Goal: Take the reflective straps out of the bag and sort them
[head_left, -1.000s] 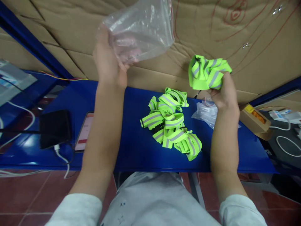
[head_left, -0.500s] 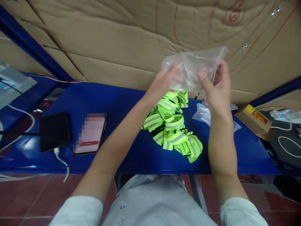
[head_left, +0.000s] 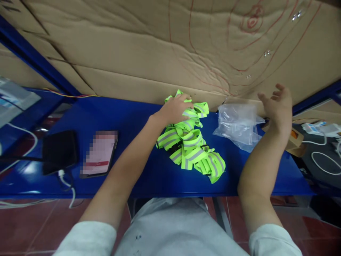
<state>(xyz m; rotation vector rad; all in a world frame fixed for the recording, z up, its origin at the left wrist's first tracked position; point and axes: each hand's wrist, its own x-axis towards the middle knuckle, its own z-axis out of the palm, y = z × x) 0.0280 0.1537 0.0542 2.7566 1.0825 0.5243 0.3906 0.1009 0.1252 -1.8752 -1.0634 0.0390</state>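
Note:
A pile of neon yellow-green reflective straps (head_left: 191, 138) with grey stripes lies on the blue table. My left hand (head_left: 177, 109) is at the far end of this pile, its fingers curled round a loop of strap that bulges up behind the knuckles. Part of that loop is hidden under the palm. My right hand (head_left: 278, 105) hovers in the air at the right with its fingers apart, holding nothing. Clear plastic bags (head_left: 237, 122) lie stacked between the pile and my right forearm.
A phone (head_left: 99, 153) and a black device with a cable (head_left: 60, 153) lie on the left of the blue table (head_left: 138, 110). A cardboard box (head_left: 295, 142) sits at the right, partly behind my forearm. Cardboard (head_left: 119, 53) walls off the back.
Both hands have let go of the clear plastic bag, which now lies with the other bags. My left hand has come down onto the straps; my right hand has moved right, opened.

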